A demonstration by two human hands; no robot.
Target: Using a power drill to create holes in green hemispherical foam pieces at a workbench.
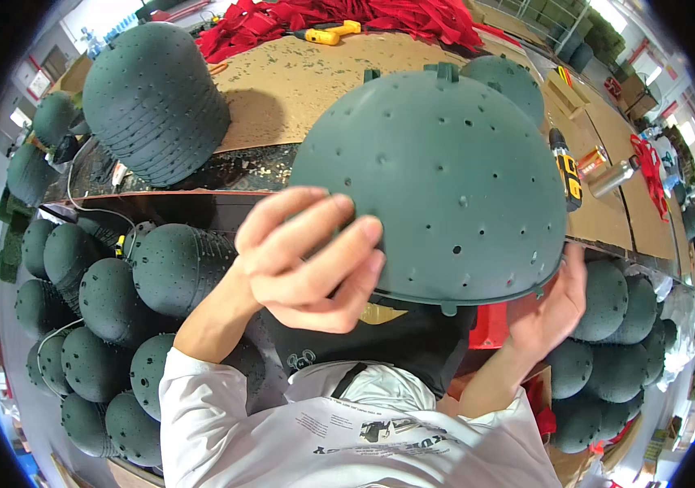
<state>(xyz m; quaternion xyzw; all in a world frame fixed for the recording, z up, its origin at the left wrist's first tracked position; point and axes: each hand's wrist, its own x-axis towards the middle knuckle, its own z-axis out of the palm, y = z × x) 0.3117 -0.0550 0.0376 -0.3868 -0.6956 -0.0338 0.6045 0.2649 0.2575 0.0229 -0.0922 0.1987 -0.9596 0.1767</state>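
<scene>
A dark green plastic half-dome shell is held up in front of me, tilted, with its rounded outside showing. Small holes and dimples dot it, and little tabs stick out at its rim. My left hand is closed at the shell's lower left edge, fingers curled against the outside; its thumb is hidden. At the lower right, my right hand grips the rim, with part of its fingers behind the shell.
A tall stack of nested green shells stands on the bench at left. Behind lie a yellow tool and heaped red straps. A yellow-black drill and a spray can are at right. More shells fill the space below.
</scene>
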